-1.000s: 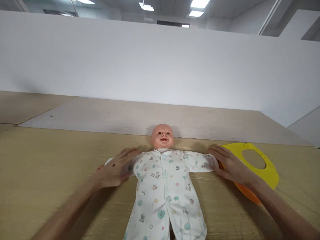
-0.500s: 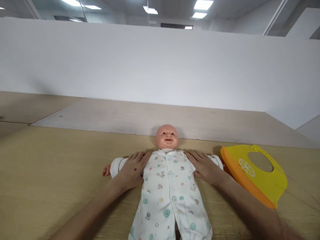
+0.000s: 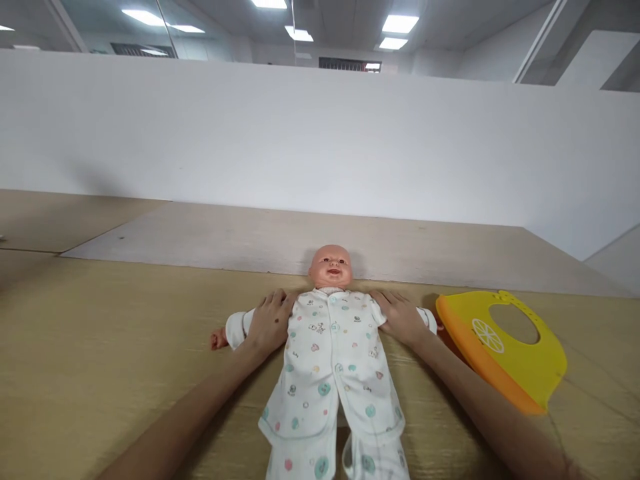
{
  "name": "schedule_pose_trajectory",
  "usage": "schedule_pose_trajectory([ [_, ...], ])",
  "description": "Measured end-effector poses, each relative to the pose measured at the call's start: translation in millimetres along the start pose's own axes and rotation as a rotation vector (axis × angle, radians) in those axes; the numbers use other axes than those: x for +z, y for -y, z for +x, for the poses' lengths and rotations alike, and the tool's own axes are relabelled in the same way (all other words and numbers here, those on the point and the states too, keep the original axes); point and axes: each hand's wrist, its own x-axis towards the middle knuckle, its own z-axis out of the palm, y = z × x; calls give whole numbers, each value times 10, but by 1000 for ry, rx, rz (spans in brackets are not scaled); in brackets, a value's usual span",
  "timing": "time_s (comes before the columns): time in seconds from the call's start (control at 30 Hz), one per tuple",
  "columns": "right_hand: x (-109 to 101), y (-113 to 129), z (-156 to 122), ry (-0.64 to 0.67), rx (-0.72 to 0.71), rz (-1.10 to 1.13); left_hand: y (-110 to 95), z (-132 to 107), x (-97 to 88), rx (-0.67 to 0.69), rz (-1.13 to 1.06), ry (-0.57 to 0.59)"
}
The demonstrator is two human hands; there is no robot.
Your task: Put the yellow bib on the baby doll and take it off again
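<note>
While the doll lies on its back in the middle of the tan table, its two arms stick straight out to the sides. It wears a white shirt with little pictures on it, and white pants that run off the bottom of the view. The left hand lies over one sleeve by the shoulder, and the right hand lies over the other. Both hands curve over the cloth with the fingers near each other — I cannot tell if they pinch it.

The doll's head is close to the line where the tan top meets a pale strip, and a white wall stands behind that. On the right, the yellow and orange bib sits just beside the doll's small fingers, so there is little room there. On the left, the table spreads out wide.

Count them: one doll, one bib, two hands.
</note>
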Motion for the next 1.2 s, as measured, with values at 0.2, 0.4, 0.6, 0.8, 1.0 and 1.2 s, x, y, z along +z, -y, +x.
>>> schedule_pose_trajectory([
  [0.2,31,2,225,-25,81,-99,128,190,169,-43,109,-66],
  [0.4,106,-92,459,-24,87,-179,251,412,361,-35,151,-183],
  [0.6,181,-229,716,-16,111,-254,375,698,477,-39,194,-238],
  [0.8,172,-333,913,1,150,-260,469,898,547,-110,242,-301],
  [1.0,168,-363,980,0,156,-268,494,963,587,-184,214,-310],
  [1.2,159,-367,1006,-3,147,-286,441,929,558,-266,189,-339],
])
